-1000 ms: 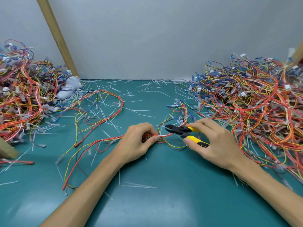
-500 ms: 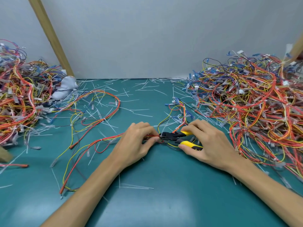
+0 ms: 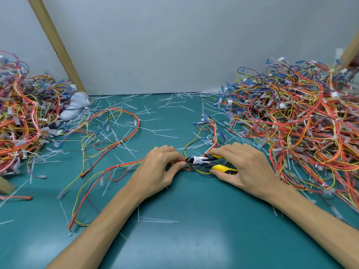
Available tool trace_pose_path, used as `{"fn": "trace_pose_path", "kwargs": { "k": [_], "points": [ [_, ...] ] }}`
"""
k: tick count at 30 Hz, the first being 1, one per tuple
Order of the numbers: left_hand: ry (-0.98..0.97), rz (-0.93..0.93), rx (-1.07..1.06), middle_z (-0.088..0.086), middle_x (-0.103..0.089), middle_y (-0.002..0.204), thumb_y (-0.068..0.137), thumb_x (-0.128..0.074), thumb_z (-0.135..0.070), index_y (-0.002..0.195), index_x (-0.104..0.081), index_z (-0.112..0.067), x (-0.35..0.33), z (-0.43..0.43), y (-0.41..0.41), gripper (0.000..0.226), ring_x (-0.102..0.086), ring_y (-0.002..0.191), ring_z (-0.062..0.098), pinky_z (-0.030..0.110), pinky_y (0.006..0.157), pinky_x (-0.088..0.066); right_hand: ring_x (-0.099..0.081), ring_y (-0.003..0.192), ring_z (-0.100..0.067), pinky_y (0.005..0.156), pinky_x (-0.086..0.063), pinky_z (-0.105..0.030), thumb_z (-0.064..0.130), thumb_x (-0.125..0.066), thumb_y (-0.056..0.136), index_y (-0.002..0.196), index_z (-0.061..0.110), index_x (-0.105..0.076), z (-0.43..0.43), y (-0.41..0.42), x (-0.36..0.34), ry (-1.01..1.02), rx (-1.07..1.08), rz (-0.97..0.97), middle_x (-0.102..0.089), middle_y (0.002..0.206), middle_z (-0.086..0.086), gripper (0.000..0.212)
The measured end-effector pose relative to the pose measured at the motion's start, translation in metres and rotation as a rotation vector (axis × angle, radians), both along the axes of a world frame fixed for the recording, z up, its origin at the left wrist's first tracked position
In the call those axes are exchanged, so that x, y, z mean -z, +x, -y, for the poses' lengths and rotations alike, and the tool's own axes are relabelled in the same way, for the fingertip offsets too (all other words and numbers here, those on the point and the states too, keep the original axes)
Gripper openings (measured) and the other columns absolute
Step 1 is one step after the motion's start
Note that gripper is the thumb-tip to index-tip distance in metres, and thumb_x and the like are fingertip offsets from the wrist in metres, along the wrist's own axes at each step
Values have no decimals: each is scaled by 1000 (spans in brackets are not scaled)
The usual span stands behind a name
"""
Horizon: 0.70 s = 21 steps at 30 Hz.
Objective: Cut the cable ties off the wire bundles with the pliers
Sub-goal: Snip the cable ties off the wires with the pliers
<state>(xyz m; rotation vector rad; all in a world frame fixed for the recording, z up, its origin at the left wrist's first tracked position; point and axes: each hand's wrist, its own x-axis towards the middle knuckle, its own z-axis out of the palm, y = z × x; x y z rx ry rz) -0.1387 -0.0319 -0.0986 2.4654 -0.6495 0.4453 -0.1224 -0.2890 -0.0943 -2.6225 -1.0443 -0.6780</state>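
My left hand pinches a thin bundle of red, yellow and black wires at the middle of the green table. My right hand grips the yellow-handled pliers. Their dark jaws point left and sit at the wires right beside my left fingertips. The cable tie at the jaws is too small to make out. The bundle trails left in loops across the mat and runs back right past the pliers toward the big heap.
A large heap of tangled wire bundles fills the right side, another heap the left. Cut white cable ties litter the green mat. A white cloth lump lies by a slanted wooden post. Grey wall behind.
My right hand has brought the pliers left, from a gap away to the wires at my left fingertips. My left hand has kept its hold on the bundle.
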Motion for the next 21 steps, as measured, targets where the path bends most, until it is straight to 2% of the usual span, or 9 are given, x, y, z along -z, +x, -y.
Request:
{"fn": "trace_pose_path", "kwargs": {
  "k": [4, 6, 10, 15, 21],
  "points": [
    [-24, -41, 27, -8, -63, 76, 90, -64, -20, 87, -73, -19, -3, 3, -3, 9, -49, 68, 5, 12, 66, -33, -60, 80, -19, 65, -49, -35, 46, -68, 84, 113, 23, -68, 1, 0, 0, -22, 15, 107, -68, 103, 9, 38],
    [-41, -71, 26, -10, -60, 73, 90, -64, -17, 86, -73, -17, -3, 4, -4, 9, -47, 64, 0, 7, 63, -31, -60, 78, -20, 63, -47, -34, 45, -67, 83, 110, 22, -69, 2, -1, 0, -42, 12, 175, -68, 102, 8, 36],
    [-82, -124, 23, -11, -63, 71, 90, -65, -16, 84, -73, -17, -4, 5, -4, 11, -49, 61, 2, 8, 60, -31, -58, 78, -22, 61, -46, -35, 45, -62, 87, 111, 20, -69, 3, 0, 0, -76, -5, 256, -68, 102, 6, 36],
    [-101, -144, -1, -9, -65, 69, 91, -64, -18, 83, -72, -19, -2, 5, -3, 11, -50, 60, 5, 8, 59, -32, -58, 78, -20, 63, -46, -34, 48, -61, 87, 111, 21, -69, 1, 1, 2, -60, 12, 195, -67, 99, 6, 37],
    [-86, -114, 1, -18, -60, 73, 89, -67, -19, 83, -67, -21, 1, 4, 1, 7, -52, 65, -2, 7, 63, -33, -57, 79, -19, 68, -46, -32, 48, -66, 84, 112, 20, -67, 0, 3, 4, -54, 20, 113, -65, 95, 4, 39]
  ]
}}
